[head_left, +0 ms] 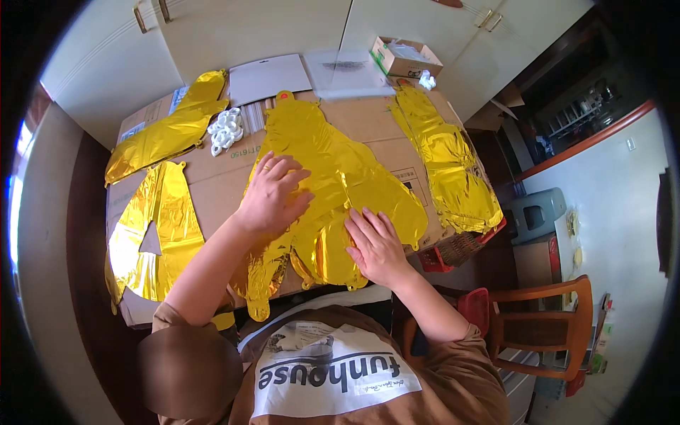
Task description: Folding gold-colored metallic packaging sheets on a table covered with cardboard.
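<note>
Deflated gold foil balloons (312, 152) lie flat and overlapping in the middle of the cardboard-topped surface. My left hand (273, 193) is over their left side with its fingers apart and loosely bent; nothing shows in it. Stretched out and flat, the fingers of my right hand (373, 241) rest on the foil near the lower right. Left of my left arm lies a gold A-shaped foil balloon (180, 205). Another gold foil balloon (170, 134) is at the far left, and a stack of gold foil balloons (446, 166) lies along the right edge.
A heap of white ribbon-like coils (226, 130) sits at the back left. Behind are a white sheet (269, 80), a clear plastic bag (347, 74) and a small open box (405, 57). To the right stand a wooden chair (581, 326) and a grey-blue plastic stool (538, 216).
</note>
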Action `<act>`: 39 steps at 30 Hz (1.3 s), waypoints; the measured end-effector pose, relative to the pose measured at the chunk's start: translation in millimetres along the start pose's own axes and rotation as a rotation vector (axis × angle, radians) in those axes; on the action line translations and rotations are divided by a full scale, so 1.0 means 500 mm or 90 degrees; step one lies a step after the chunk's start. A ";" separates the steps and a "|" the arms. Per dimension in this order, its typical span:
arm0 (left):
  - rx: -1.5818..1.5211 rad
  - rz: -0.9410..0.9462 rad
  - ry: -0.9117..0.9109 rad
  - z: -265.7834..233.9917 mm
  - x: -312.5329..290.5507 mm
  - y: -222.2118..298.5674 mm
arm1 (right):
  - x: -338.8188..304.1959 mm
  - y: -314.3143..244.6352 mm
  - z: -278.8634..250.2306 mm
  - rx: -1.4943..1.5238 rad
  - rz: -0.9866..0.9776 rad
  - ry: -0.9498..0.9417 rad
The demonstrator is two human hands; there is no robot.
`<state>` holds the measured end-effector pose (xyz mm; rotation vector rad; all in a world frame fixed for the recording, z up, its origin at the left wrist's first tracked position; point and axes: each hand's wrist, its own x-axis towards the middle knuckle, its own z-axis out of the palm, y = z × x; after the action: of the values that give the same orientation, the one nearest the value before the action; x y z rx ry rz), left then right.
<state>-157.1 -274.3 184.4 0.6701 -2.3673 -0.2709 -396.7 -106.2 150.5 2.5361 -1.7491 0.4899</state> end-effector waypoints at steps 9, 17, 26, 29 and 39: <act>-0.008 0.167 -0.076 0.108 -0.015 0.086 | 0.001 0.000 0.004 0.020 0.008 -0.009; 0.012 0.146 -0.149 0.100 -0.002 0.066 | 0.000 0.003 0.001 0.007 -0.001 -0.017; 0.007 0.127 -0.159 0.098 -0.008 0.062 | -0.047 0.009 -0.015 0.052 -0.038 -0.002; -0.002 0.127 -0.160 0.097 -0.006 0.062 | -0.035 0.014 -0.024 0.075 -0.027 -0.009; -0.045 0.121 -0.173 0.093 -0.004 0.065 | -0.015 0.019 -0.023 0.034 -0.046 0.031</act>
<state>-198.6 -244.6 159.3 0.3909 -2.6442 -0.3806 -410.6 -100.5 158.2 2.5886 -1.6444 0.5975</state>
